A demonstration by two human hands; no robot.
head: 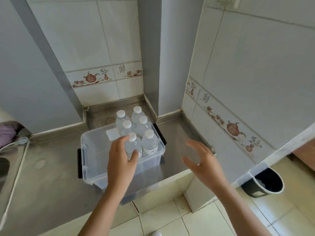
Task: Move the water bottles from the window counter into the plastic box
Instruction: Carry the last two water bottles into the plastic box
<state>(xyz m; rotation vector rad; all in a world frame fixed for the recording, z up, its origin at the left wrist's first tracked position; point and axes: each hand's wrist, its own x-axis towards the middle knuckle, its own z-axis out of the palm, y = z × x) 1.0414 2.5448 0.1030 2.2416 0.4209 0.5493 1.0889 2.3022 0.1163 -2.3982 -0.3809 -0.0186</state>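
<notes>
While the clear rectangular plastic box [95, 150] is sitting on the steel counter [51, 167], the left hand [121, 160] is gripping a white-capped clear water bottle [133, 145] inside it; the right hand [202, 160] is hovering spread, holding nothing. Neighbouring bottles [150, 142] risk toppling if bumped.

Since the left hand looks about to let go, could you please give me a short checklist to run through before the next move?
1. Left hand grips the near-left bottle: ok.
2. That bottle is upright: ok.
3. It rests on the floor of the plastic box: cannot tell.
4. Right hand is free, holding nothing: ok.
5. The five other bottles stand upright in the box: ok.
6. More bottles left on the window counter: cannot tell, it is out of view.
</notes>
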